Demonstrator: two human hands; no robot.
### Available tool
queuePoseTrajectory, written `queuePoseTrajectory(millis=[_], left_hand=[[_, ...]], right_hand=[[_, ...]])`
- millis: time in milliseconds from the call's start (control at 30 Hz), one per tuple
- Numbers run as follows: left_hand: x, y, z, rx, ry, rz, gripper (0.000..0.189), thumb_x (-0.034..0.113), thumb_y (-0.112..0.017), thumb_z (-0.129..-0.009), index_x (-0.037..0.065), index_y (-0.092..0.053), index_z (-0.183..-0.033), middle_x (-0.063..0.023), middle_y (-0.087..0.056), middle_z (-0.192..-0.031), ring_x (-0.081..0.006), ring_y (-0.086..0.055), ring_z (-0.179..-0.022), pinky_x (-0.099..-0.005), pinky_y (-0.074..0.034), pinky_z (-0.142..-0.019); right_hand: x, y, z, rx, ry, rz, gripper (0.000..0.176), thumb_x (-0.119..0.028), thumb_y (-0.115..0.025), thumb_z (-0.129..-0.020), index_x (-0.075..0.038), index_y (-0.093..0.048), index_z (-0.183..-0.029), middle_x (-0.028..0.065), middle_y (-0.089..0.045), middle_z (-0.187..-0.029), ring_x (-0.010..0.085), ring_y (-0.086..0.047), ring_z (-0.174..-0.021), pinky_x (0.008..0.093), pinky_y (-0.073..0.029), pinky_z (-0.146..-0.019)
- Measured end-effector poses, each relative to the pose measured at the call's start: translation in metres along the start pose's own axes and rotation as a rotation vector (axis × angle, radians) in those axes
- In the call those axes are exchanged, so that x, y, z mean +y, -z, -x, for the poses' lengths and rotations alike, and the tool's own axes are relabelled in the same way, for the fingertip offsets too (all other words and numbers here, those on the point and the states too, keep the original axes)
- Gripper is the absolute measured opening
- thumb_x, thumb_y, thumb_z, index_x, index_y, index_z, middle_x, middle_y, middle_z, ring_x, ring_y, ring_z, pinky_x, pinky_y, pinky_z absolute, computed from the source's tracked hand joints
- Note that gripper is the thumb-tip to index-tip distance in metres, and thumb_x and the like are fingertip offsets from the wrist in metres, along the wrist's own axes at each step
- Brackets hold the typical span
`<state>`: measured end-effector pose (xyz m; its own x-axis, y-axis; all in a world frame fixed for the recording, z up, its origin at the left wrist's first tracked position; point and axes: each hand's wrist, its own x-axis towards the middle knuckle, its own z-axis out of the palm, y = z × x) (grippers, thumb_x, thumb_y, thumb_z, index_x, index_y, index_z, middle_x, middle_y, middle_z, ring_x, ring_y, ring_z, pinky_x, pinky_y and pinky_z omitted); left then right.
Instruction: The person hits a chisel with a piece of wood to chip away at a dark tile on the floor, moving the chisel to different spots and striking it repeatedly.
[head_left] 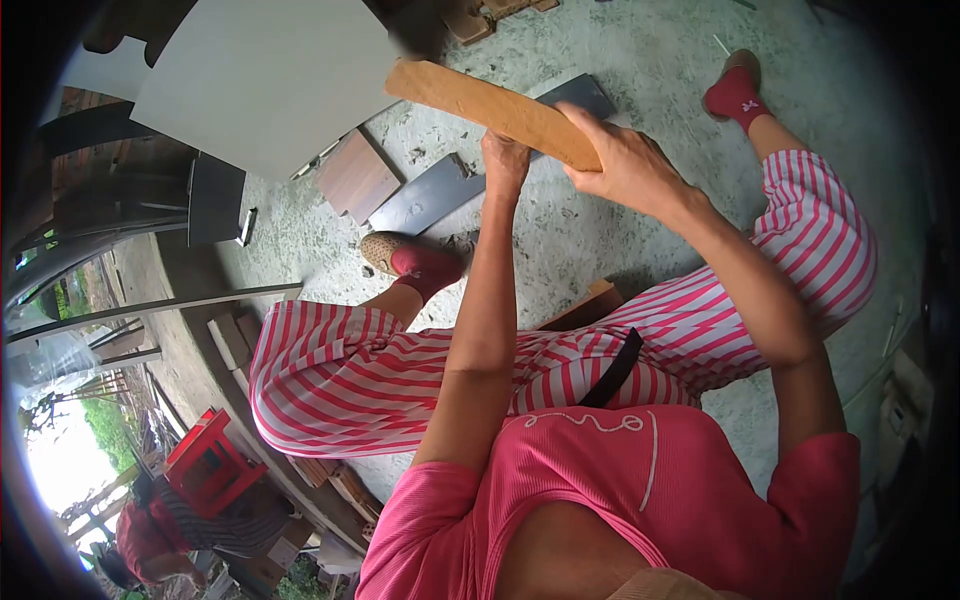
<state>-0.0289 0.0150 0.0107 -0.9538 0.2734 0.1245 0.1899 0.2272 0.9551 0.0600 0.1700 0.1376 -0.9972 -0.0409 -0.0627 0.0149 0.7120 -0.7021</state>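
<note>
A long, slightly curved tan wooden piece is held up above the floor, in front of my knees. My right hand grips its right end, thumb on the near side and fingers over the far edge. Under its middle, my left hand is closed against the lower edge, its fingers partly hidden by the wood. Below the piece, a grey board and a brown wood-grain board lie on the floor.
A large pale panel stands at the upper left. Brown wooden pieces lie at the top. Between my legs is a wooden block. At the lower left, another person is near a red plastic chair.
</note>
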Motion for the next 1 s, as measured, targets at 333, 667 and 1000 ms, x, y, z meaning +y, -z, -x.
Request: queuePoseTrajectory(millis=[333,667,1000], left_hand=[[-0.013,-0.009,-0.003,0.027,0.142,0.189,0.019,0.010,-0.069,-0.075,0.003,-0.054,-0.086,-0.0041,-0.059,-0.073,-0.0094,-0.051,-0.068,-0.0262,-0.046,-0.064],[-0.018,0.000,-0.007,-0.060,-0.279,-0.193,0.018,0.010,-0.062,-0.081,0.001,-0.062,-0.097,-0.0111,-0.067,-0.081,-0.0219,-0.064,-0.075,-0.0315,-0.049,-0.070],[-0.029,-0.048,-0.055,-0.026,0.080,-0.201,0.030,0.022,-0.067,-0.071,-0.001,-0.056,-0.085,-0.0217,-0.063,-0.077,-0.0350,-0.064,-0.073,-0.0379,-0.049,-0.067]], right_hand=[[-0.042,0.046,-0.017,0.345,0.177,-0.241,0.070,-0.023,-0.066,-0.078,-0.012,-0.031,-0.138,0.0212,-0.063,-0.099,0.0324,-0.065,-0.087,0.0389,-0.053,-0.073],[-0.005,0.001,0.007,-0.052,-0.046,-0.064,0.069,-0.025,-0.066,-0.077,-0.016,-0.034,-0.137,0.0215,-0.063,-0.101,0.0367,-0.063,-0.092,0.0408,-0.050,-0.079],[-0.023,0.075,0.006,0.422,0.085,-0.262,0.067,-0.029,-0.064,-0.080,-0.014,-0.035,-0.138,0.0167,-0.062,-0.107,0.0255,-0.064,-0.092,0.0365,-0.050,-0.079]])
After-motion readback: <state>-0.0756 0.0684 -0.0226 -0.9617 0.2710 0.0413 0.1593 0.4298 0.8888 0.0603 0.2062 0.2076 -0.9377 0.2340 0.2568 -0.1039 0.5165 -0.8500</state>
